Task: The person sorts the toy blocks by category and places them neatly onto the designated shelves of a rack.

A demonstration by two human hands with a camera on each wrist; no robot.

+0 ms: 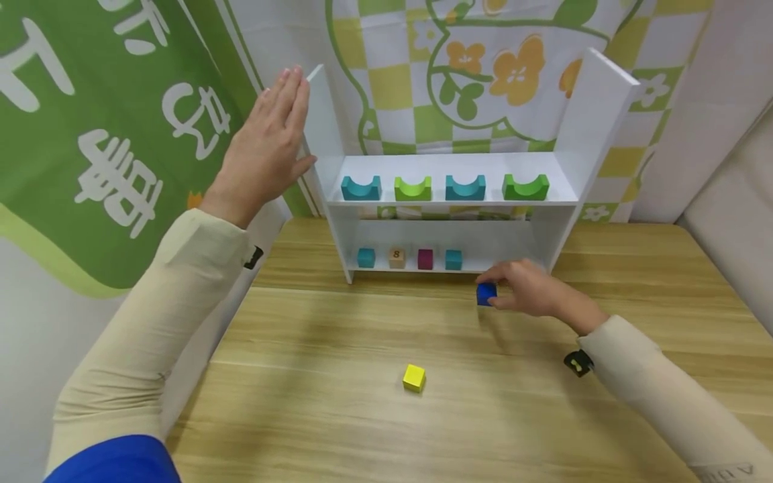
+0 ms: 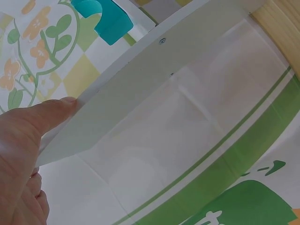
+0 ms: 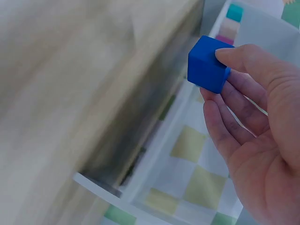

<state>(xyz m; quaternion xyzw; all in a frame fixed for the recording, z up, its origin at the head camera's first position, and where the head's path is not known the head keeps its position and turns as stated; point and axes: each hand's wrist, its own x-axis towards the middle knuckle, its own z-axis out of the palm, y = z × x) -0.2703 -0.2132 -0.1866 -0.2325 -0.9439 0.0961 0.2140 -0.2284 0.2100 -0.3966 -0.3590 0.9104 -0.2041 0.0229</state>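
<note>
My right hand (image 1: 531, 288) holds a blue cube (image 1: 486, 294) between thumb and fingers, just in front of the lower shelf's right part. The right wrist view shows the cube's faces (image 3: 206, 65) beyond the fingertips. At the upper left, my left hand (image 1: 266, 137) rests against the left side panel (image 1: 325, 114) of a white shelf unit; its fingers are straight and together. Its thumb touches the panel's front edge in the left wrist view. Along the lower shelf sit a teal cube (image 1: 366, 257), a wooden cube (image 1: 396, 258) marked 8 or S, a magenta cube (image 1: 425, 259) and another teal cube (image 1: 453, 259).
A yellow cube (image 1: 414, 378) lies on the wooden table (image 1: 314, 416). Along the upper shelf (image 1: 447, 164) stand several teal and green blocks with curved notches, such as this teal block (image 1: 361, 188). Patterned cloth (image 1: 386, 80) hangs behind; a green banner (image 1: 121, 154) hangs at left.
</note>
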